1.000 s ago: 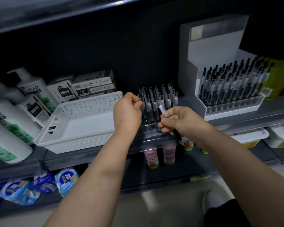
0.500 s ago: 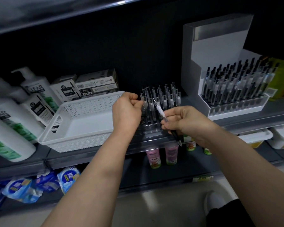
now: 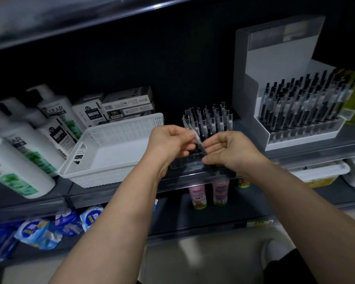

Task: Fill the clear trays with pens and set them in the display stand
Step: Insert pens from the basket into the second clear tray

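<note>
- Fingers point(image 3: 208, 148) of the right hand point(image 3: 232, 152) and the left hand point(image 3: 168, 143) pinch one pen point(image 3: 199, 142) between them, tilted, just above the front of the clear tray point(image 3: 190, 163)
- Clear tray sits on the shelf point(image 3: 119, 191) under the hands; its back rows hold upright pens; front slots look empty, so filling seems partly done
- White basket point(image 3: 115, 152) stands just left of it, apparently empty
- Display stand point(image 3: 275, 83), farther right, already carries one full tray point(image 3: 303, 134); this tray is not yet set in
- Shampoo bottles point(image 3: 55, 111) read "CLEAR"; a pen box point(image 3: 90, 113) shows "0.5"; other print is too small to read
</note>
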